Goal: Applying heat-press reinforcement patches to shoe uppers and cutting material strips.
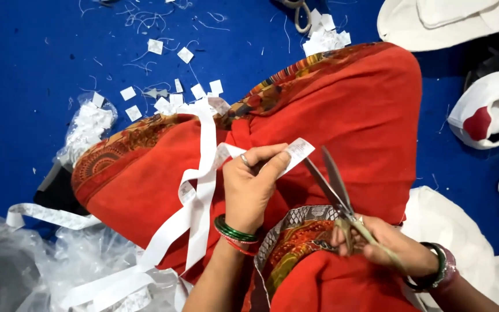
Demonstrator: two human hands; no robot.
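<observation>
At the far left a crumpled clear plastic bag [47, 266] lies on the blue floor [24, 63], and a long white label ribbon [200, 190] runs out of it, up across your red cloth-covered lap [347, 110]. Small cut white labels [163, 104] lie scattered on the floor beyond your knee, with a second heap [326, 37] farther right. Your left hand [252, 188], green bangles at the wrist, pinches the ribbon's free end [297, 151] between thumb and fingers [264, 155], holding it out toward the right. Just beside that end, the scissors [333, 185] stand with blades parted, not yet touching the ribbon. Your right hand [385, 245] is closed around their handles. White caps [492, 110] lie on the floor at the far right
</observation>
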